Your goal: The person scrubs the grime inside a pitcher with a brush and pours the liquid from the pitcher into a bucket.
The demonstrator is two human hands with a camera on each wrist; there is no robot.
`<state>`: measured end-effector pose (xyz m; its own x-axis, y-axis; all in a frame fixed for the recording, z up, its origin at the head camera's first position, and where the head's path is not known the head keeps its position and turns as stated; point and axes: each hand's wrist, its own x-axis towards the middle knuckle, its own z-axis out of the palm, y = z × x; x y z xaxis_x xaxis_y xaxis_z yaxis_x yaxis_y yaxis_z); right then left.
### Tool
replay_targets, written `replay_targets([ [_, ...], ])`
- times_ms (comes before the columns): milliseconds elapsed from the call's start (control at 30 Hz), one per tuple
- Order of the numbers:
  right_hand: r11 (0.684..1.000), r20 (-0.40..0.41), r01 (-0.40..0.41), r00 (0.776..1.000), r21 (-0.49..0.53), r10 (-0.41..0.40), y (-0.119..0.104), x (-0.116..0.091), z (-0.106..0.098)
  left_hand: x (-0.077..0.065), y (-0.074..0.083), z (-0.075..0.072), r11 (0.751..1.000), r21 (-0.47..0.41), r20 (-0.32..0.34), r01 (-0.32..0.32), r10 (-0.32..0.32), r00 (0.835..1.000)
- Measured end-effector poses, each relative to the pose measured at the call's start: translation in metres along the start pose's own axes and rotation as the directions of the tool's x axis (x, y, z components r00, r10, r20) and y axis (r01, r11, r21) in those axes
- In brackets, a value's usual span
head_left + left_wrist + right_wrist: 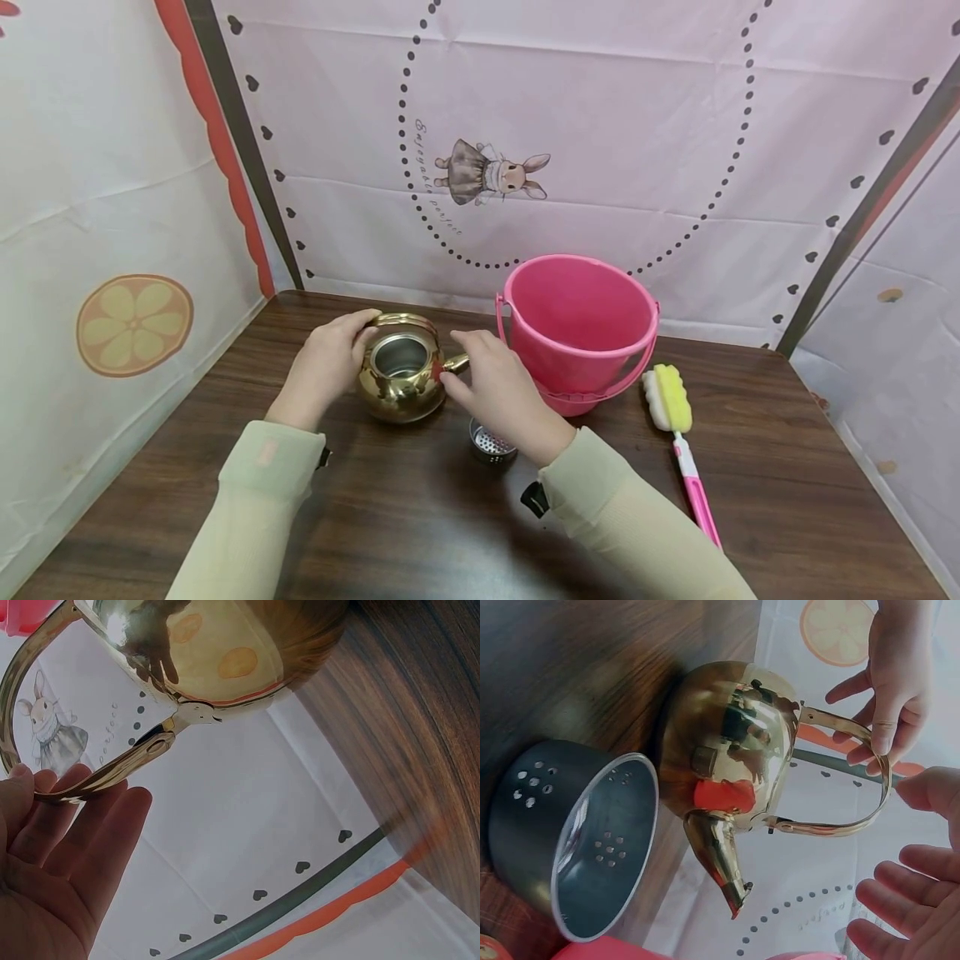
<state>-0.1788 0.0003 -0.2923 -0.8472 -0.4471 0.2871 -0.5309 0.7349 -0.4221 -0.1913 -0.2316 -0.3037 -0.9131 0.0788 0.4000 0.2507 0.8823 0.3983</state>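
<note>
A gold kettle stands on the table with its round mouth uncovered. My left hand pinches its arched handle between thumb and fingers. Near the spout hovers my right hand, its fingers spread and nothing held in them; in the right wrist view they stay apart from the kettle. A red patch shows on the kettle's side by the spout's base. Below the right hand, a metal strainer basket with holes sits on the table, partly hidden by that hand.
Close behind the right hand stands a pink bucket, its handle hanging down in front. A sponge brush with a pink and white handle lies to the right on the brown wooden table. Printed cloth hangs around the table.
</note>
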Motion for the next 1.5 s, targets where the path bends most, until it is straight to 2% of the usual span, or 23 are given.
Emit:
replay_targets([
  [267,0.998,-0.015,0.038,0.999,-0.044,-0.038,-0.003,0.01,0.004,0.0,0.0,0.0,1.0,0.001,-0.002,-0.005,0.005,1.0],
  [633,0.999,0.037,-0.001,0.999,-0.036,0.002,-0.004,0.02,0.004,-0.002,-0.002,0.002,1.0,-0.02,-0.021,-0.013,0.013,1.0],
  [933,0.999,0.026,0.018,1.0,-0.041,-0.017,-0.005,0.031,0.004,-0.001,-0.003,0.002,0.999,-0.043,-0.017,-0.002,0.001,1.0],
  [1500,0.999,0.086,0.005,0.996,-0.044,-0.001,-0.015,0.054,0.013,-0.002,-0.002,-0.001,0.999,-0.039,0.019,0.011,-0.01,1.0],
])
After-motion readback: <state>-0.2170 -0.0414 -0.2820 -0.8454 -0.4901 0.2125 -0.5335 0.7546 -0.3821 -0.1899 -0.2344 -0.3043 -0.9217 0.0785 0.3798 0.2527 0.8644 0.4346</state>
